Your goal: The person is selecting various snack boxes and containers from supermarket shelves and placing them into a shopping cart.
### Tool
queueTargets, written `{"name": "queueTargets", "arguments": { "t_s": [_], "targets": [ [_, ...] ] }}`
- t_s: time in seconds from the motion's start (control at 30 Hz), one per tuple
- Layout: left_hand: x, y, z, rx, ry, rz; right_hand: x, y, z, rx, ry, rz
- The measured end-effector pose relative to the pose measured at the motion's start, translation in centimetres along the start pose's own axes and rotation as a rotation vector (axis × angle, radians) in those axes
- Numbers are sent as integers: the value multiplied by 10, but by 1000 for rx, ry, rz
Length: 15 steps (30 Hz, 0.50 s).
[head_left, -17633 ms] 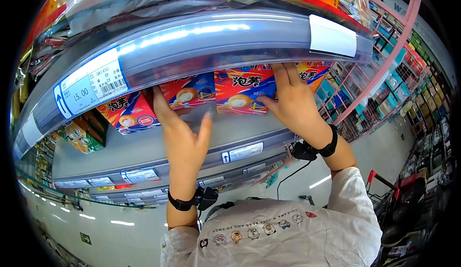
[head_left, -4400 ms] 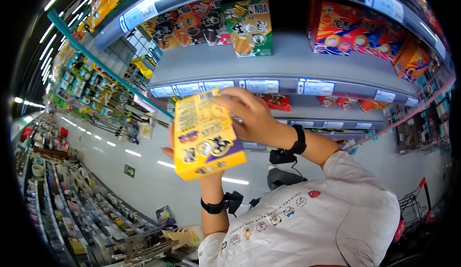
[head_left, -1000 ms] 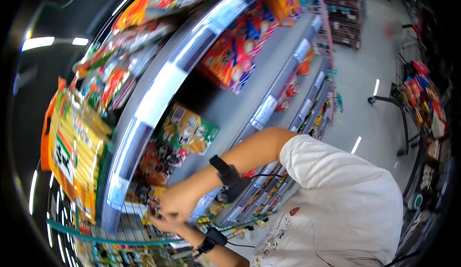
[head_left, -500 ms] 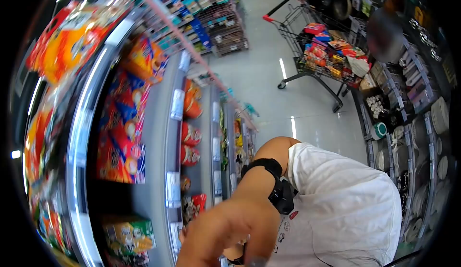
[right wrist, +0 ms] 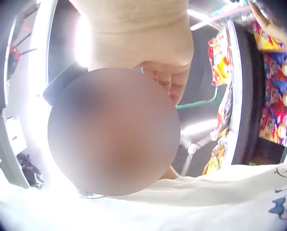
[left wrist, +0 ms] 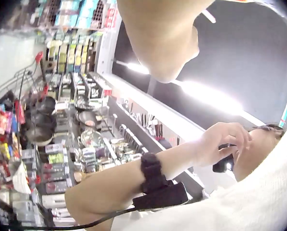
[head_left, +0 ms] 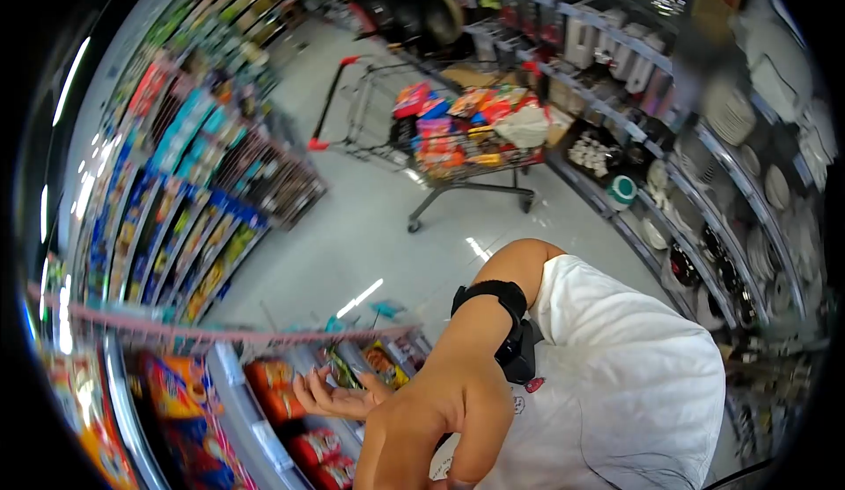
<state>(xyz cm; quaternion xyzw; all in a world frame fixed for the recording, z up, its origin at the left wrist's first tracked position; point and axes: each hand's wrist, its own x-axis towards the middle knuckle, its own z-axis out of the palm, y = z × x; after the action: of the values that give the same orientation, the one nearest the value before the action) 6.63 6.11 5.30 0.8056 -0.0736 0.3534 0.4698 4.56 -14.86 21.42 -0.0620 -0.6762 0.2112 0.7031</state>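
the red snack bags [head_left: 280, 390] sit on a lower shelf [head_left: 255, 424], at the lower left of the head view, behind and beside the left hand [head_left: 341, 399]. the left hand's fingers are spread apart and slightly bent; whether any of them touches the bags cannot be told. the right hand [head_left: 431, 415] is large in the foreground, overlapping the left wrist and cut off by the lower edge. in the left wrist view it is raised to the person's head, its fingers bent, next to a small black object [left wrist: 222, 164]; whether they pinch it cannot be told.

left of the bags, one shelf over, orange and blue packs [head_left: 180, 389] are ranged behind a shelf edge. a pink rail [head_left: 264, 336] runs across the end of this shelving. a black strap [head_left: 493, 292] with a small camera [head_left: 519, 356] is fastened round the right wrist, near the white sleeve [head_left: 598, 314].

well beyond the hands, a shopping cart [head_left: 475, 187] with red grips stands on the pale floor [head_left: 374, 235], loaded with brightly coloured packets [head_left: 440, 142] and a whitish bag [head_left: 524, 126]. racks of plates [head_left: 731, 120] line the right side. bright ceiling lights [left wrist: 208, 96] show in the left wrist view.
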Motion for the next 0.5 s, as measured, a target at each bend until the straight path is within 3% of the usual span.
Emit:
{"name": "queueTargets", "arguments": {
  "t_s": [0.07,0.17,0.23,0.3,0.37,0.5],
  "targets": [
    [11,-1,49,-160,-119,-52,-14,-17,-13,-137,40,-24],
    [14,2,120,-414,-329,-198,-55,-41,-33,-375,304,246],
    [11,7,159,-563,-469,-346,-84,-48,-55,-552,520,315],
    [12,8,200,-699,-598,-526,-138,-64,-82,-791,821,636],
    [20,1,240,-815,-698,-749,-188,-73,-95,-913,1182,692],
    [44,-48,308,-967,-813,-1234,-298,-82,-131,-742,1872,591]
  ]
}}
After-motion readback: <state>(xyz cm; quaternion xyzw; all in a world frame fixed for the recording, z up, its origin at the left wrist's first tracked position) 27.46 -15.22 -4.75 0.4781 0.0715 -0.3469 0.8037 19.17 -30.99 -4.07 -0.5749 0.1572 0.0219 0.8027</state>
